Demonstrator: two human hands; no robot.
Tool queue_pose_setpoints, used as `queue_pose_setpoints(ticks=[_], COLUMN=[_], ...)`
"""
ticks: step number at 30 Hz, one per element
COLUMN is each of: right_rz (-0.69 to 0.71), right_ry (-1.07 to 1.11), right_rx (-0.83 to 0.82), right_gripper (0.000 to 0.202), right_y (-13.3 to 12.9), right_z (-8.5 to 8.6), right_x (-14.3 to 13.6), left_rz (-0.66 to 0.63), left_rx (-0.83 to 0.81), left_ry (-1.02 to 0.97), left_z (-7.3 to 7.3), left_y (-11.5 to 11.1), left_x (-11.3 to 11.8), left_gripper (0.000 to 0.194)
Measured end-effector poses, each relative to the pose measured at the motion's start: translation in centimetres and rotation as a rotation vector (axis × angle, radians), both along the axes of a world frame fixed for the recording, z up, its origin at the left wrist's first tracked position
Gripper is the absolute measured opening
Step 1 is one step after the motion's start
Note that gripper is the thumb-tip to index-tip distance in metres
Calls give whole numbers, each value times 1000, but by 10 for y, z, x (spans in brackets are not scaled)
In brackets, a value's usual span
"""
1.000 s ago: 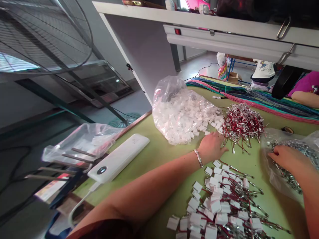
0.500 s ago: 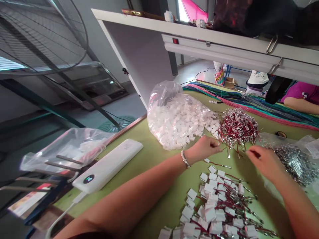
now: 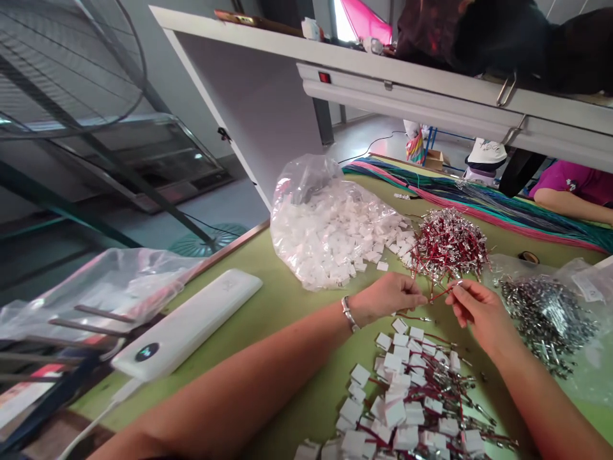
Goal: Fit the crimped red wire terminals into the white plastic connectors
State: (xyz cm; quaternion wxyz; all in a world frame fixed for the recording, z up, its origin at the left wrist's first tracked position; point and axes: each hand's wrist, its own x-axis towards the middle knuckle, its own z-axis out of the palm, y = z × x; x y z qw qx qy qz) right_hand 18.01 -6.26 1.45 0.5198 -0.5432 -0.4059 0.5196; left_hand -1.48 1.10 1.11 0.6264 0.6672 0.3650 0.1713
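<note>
A grey-walled room opens behind the green table (image 3: 249, 313), with a wire-guarded fan (image 3: 71, 64) far off to the left of both hands' fingers. A white shelf (image 3: 268, 39) spans the view above them, and beyond the far side of the table a person in a purple top (image 3: 575, 182) rests a forearm. A long bundle of coloured wires (image 3: 431, 185) lies along the table's far edge, well beyond the fingers.

The right fingers (image 3: 463, 299) pinch a short red wire (image 3: 441, 294) near its silvery end. The wire slants down toward the left fingers (image 3: 414, 299), which are pressed together at its other end; whether they grip it is too small to tell.

Just beyond both sets of fingers sits a heaped pile of red wires (image 3: 450, 243) with metal ends. Beyond the left fingers and to their left, a clear plastic bag (image 3: 299, 217) spills small white connectors (image 3: 352, 223). To the right of the right fingers, another clear bag (image 3: 587, 358) holds dark metal pieces (image 3: 541, 313), with a roll of black tape (image 3: 529, 257) just beyond it.

Nearer the wearer than the fingers, many wired connectors (image 3: 407, 390) lie in a loose heap, red leads pointing right. A white power bank (image 3: 191, 322) with a cable (image 3: 96, 418) lies well to the left of the left fingers.
</note>
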Motion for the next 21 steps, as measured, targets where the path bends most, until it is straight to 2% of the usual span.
queue_pose_setpoints(ticks=[5,7,11,15,17,21], right_rz=[-83,-79,-118,-194,-184,-135], right_ry=[69,72,104,114,71,-124], right_rx=[-6,-16,-20,-12,-13,-19], right_gripper=[24,25,26,27,28,32], right_y=[1,1,-1,-1,1,3], right_z=[-2,-3,3,11,10,5], right_x=[0,-1,3,12,16,17], left_rz=[-9,2,127,365,310,20], left_rx=[-170,-137,164,617,813,1065], left_ry=[-145,-186,-133,144,310,612], left_z=[-2,-1,11,25,24,7], left_y=[-3,-3,8,33,42,49], left_x=[2,2,-6,-29,-38,-42], left_gripper=[30,30,24,18,20,19])
